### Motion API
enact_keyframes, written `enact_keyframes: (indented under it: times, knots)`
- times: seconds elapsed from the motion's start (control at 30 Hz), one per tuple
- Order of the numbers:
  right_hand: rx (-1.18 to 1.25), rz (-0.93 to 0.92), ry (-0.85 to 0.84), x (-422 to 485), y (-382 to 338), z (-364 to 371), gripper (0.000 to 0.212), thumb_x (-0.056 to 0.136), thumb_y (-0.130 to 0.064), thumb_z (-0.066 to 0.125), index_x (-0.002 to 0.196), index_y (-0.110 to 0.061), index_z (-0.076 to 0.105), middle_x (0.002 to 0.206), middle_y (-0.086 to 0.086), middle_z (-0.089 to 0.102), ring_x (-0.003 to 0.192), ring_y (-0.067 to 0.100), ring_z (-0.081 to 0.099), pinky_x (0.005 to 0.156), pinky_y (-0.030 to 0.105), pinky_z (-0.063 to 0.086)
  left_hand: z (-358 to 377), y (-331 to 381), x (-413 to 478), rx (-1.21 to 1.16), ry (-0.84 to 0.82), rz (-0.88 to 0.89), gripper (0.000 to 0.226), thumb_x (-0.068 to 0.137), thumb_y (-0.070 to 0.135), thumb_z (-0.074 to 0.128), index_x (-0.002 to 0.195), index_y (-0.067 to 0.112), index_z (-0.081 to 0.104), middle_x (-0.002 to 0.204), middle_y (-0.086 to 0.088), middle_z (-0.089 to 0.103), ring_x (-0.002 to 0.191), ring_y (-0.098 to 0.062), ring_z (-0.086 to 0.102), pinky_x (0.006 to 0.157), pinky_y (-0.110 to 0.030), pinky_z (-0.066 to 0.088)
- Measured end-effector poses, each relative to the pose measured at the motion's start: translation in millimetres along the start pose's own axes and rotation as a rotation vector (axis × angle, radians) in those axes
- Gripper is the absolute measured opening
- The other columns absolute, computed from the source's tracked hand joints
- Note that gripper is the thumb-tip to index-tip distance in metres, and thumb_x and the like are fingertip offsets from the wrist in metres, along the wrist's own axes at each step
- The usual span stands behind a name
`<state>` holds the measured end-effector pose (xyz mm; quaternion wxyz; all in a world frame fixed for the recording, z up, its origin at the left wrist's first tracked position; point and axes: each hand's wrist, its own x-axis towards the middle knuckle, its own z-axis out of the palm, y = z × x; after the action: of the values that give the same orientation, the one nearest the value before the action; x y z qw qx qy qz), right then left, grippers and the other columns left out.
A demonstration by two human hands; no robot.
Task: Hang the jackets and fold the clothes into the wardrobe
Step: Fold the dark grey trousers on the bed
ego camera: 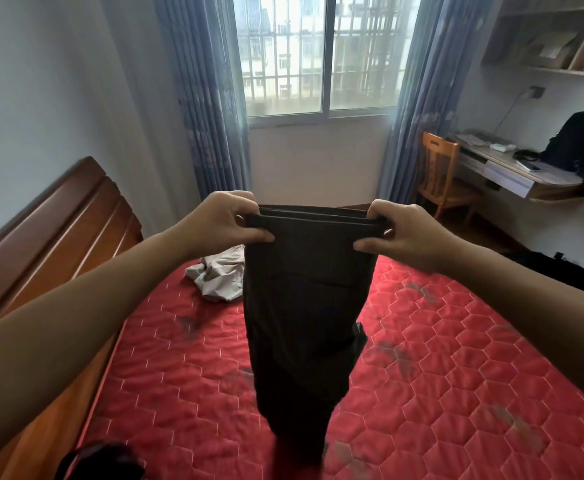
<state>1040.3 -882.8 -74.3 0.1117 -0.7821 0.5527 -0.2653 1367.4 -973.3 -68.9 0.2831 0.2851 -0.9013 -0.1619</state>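
Note:
A pair of dark trousers (304, 306) hangs in the air over the red quilted mattress (439, 358). My left hand (224, 220) pinches the left end of the waistband. My right hand (404, 230) pinches its right end. The waistband is stretched flat between them and the legs hang down together toward the bed. A crumpled beige garment (217, 275) lies on the mattress behind the trousers, partly hidden by them. A dark item (100, 460) lies at the bed's near left corner, blurred. No wardrobe is in view.
A wooden headboard (51, 223) runs along the left. A window with blue curtains (204, 98) faces me. At right stand a wooden chair (439, 171) and a wall desk (525, 174) with a black backpack (574, 140). Dark bags (553, 271) lie beyond the bed's right edge.

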Motion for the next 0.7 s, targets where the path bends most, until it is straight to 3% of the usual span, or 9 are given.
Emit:
enact_keyframes:
  times: [0.1,0.23,0.3,0.37,0.43,0.5,0.57,0.63,0.7]
  knots:
    - [0.141,0.047,0.150,8.5,-0.6,4.9,0.028,0.086,-0.027,0.080,0.088,-0.018,0.053,0.089,0.002,0.064,0.084,0.024,0.064,0.078,0.049,0.058,-2.2,0.9,-1.0,-0.160,0.093,-0.102,0.029,0.077,0.011,0.086,0.096,0.005,0.065,0.098,-0.013,0.057,0.087,-0.029,0.066,0.074,-0.048,0.060]
    - [0.472,0.096,0.210,14.0,-13.7,9.8,0.039,0.088,-0.014,0.078,0.110,-0.025,0.048,0.103,0.009,0.070,0.096,0.027,0.070,0.084,0.043,0.062,-16.4,8.1,2.4,-0.189,0.046,-0.178,0.069,0.081,0.011,0.083,0.136,0.029,0.045,0.118,-0.004,0.053,0.094,-0.021,0.069,0.082,-0.039,0.062]
    - [0.523,0.096,0.234,17.1,-22.5,11.4,0.047,0.089,-0.011,0.077,0.120,-0.022,0.044,0.106,0.012,0.069,0.097,0.028,0.070,0.085,0.041,0.062,-30.9,16.9,4.3,-0.056,-0.029,-0.215,0.094,0.082,0.022,0.082,0.152,0.043,0.023,0.127,0.004,0.052,0.101,-0.015,0.066,0.089,-0.035,0.060]
    - [0.565,0.078,0.242,20.3,-34.3,12.0,0.052,0.088,-0.007,0.076,0.123,-0.019,0.039,0.105,0.014,0.068,0.096,0.029,0.070,0.082,0.036,0.062,-38.8,34.5,12.3,0.155,-0.084,-0.204,0.108,0.079,0.045,0.081,0.157,0.045,0.006,0.136,0.006,0.053,0.118,-0.015,0.058,0.104,-0.042,0.050]
    - [0.598,0.052,0.235,23.6,-47.6,13.9,0.055,0.087,-0.005,0.076,0.124,-0.017,0.037,0.106,0.015,0.067,0.095,0.028,0.071,0.080,0.034,0.062,-33.8,57.3,30.1,0.315,-0.149,-0.148,0.115,0.073,0.063,0.078,0.158,0.041,0.003,0.137,0.007,0.055,0.128,-0.017,0.050,0.112,-0.044,0.038]
    - [0.631,0.037,0.222,25.4,-57.5,17.2,0.058,0.087,-0.002,0.076,0.126,-0.013,0.035,0.103,0.018,0.068,0.090,0.028,0.072,0.078,0.035,0.063,-19.5,75.5,49.7,0.301,-0.266,-0.139,0.099,0.075,0.057,0.080,0.154,0.031,0.027,0.122,0.009,0.061,0.111,-0.010,0.056,0.100,-0.033,0.044]
    - [0.667,0.050,0.219,25.9,-59.7,15.6,0.061,0.086,-0.001,0.076,0.128,-0.010,0.033,0.101,0.021,0.069,0.090,0.032,0.072,0.078,0.038,0.063,-4.6,77.9,62.3,0.231,-0.328,-0.111,0.045,0.081,0.038,0.081,0.119,0.022,0.063,0.094,0.009,0.065,0.082,-0.008,0.060,0.078,-0.030,0.046]
    - [0.743,0.108,0.182,23.4,-50.4,12.6,0.061,0.085,0.000,0.077,0.130,-0.006,0.035,0.105,0.024,0.069,0.094,0.033,0.072,0.081,0.041,0.063,2.6,70.4,65.7,0.180,-0.320,-0.107,0.015,0.083,0.027,0.079,0.091,0.020,0.068,0.076,0.007,0.064,0.068,-0.010,0.059,0.067,-0.030,0.045]
    - [0.770,0.189,-0.008,14.3,-25.1,20.8,0.057,0.084,0.001,0.077,0.131,-0.006,0.046,0.112,0.015,0.071,0.102,0.026,0.072,0.083,0.036,0.062,3.8,66.8,64.8,0.164,-0.302,-0.118,0.011,0.085,0.023,0.077,0.092,0.019,0.069,0.078,0.005,0.067,0.070,-0.011,0.064,0.067,-0.031,0.051]
